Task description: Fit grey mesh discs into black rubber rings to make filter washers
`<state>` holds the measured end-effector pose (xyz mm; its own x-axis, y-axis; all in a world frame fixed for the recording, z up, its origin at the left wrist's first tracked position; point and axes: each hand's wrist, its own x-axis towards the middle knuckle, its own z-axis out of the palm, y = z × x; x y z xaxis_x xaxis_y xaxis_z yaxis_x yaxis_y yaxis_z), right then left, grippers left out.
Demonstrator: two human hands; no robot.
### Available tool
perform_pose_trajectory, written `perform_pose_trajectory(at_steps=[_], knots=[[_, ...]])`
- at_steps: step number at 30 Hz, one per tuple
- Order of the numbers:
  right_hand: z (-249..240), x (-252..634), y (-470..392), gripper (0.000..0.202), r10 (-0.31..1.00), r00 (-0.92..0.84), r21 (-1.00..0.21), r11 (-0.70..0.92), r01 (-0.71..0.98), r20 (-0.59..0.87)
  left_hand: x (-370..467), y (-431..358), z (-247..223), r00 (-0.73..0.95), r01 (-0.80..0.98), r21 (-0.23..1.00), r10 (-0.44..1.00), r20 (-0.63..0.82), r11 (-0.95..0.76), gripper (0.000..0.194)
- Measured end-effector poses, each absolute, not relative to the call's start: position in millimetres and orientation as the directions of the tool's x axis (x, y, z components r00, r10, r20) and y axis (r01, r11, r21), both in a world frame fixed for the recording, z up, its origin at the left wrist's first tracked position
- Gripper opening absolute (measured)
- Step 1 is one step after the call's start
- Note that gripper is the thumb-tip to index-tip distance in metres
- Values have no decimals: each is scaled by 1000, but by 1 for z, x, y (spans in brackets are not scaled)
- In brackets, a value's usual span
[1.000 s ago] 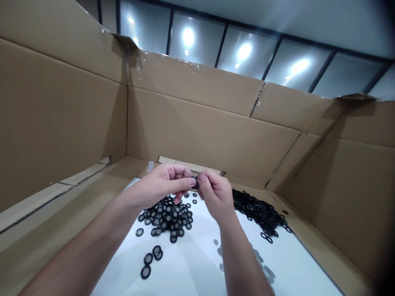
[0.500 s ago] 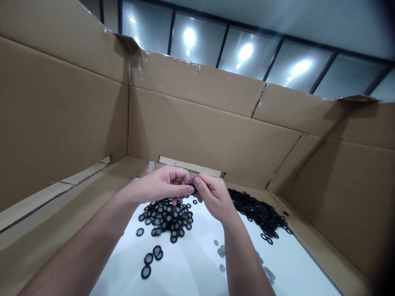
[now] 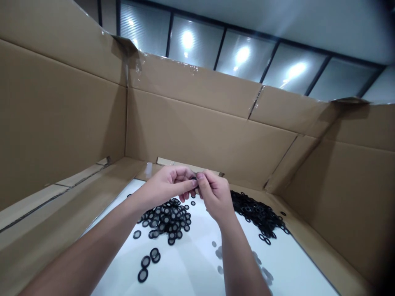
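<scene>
My left hand (image 3: 174, 183) and my right hand (image 3: 214, 193) meet above the white board. Between their thumbs and fingertips is a small black ring (image 3: 194, 179), mostly covered by the fingers, so whether a disc sits inside it cannot be seen. Both hands are closed on it. Below my left hand lies a pile of black rings with grey centres (image 3: 168, 220). A heap of open black rings (image 3: 257, 211) is to the right of my right hand. Loose grey discs (image 3: 267, 275) lie around my right forearm.
Several grey-centred rings (image 3: 145, 261) lie apart at the front left of the white board (image 3: 188, 267). Tall cardboard walls (image 3: 197, 127) stand behind and at both sides. A small clear piece (image 3: 148, 169) is near the back left corner.
Both hands stay together on the ring, with my left thumb slightly higher and further right. The whole view has shifted slightly.
</scene>
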<state>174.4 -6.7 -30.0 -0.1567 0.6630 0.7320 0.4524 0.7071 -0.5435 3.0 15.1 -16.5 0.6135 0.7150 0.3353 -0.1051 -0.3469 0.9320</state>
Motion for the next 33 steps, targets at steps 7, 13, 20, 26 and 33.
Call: perform_pose_trajectory(at_steps=[7,13,20,26,33], knots=[[-30,179,-6,41,659,-206,-517,715,470,724,-5,13,-11,628,-21,955,739,244,-297,20],[-30,180,-5,42,669,-226,-525,713,465,708,-9,15,-11,670,-72,959,699,250,-274,17],[-24,188,-10,20,649,-255,-503,734,457,716,-8,24,-15,638,-171,946,701,320,-276,23],[-16,193,-15,29,626,-412,-397,760,515,663,-8,24,-15,626,-48,931,716,310,-361,25],[-15,194,-17,27,630,-411,-372,747,550,659,-8,26,-15,624,-47,923,711,325,-381,21]])
